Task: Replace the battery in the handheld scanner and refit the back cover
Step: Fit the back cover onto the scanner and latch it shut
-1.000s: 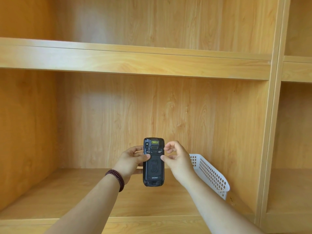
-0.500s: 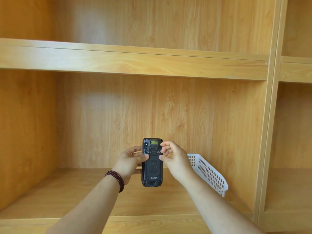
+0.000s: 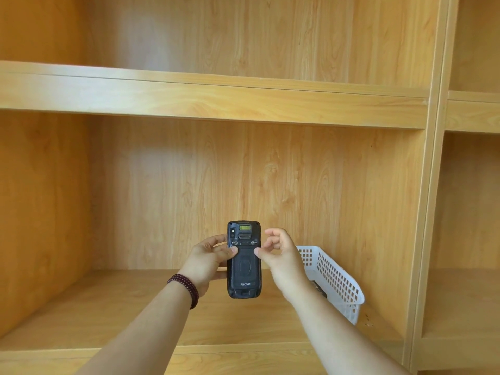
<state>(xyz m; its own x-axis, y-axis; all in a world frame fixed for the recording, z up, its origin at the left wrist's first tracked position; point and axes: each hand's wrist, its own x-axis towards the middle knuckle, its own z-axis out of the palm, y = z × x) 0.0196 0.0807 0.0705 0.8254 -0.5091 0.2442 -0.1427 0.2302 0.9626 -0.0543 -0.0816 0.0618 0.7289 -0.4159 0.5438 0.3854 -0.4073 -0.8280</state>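
Note:
A black handheld scanner (image 3: pixel 244 266) is held upright in front of the shelf, its back facing me, with the back cover (image 3: pixel 244 269) on and two small latches near its top edge. My left hand (image 3: pixel 208 259) grips the scanner from the left, thumb pressed on the cover's upper left corner. My right hand (image 3: pixel 278 253) is at the scanner's right edge; its thumb tip touches the cover's upper right corner and its fingers are curled above, clear of the device.
A white perforated plastic basket (image 3: pixel 332 280) stands on the wooden shelf board (image 3: pixel 108 307) behind my right wrist, with a dark object partly visible inside. The upper shelf (image 3: pixel 216 96) overhangs, and a vertical divider (image 3: pixel 430 185) bounds the bay on the right.
My right fingers have lifted off the latch area at the scanner's top and drawn to the right, leaving only the thumb on the cover. The left hand's grip is unchanged.

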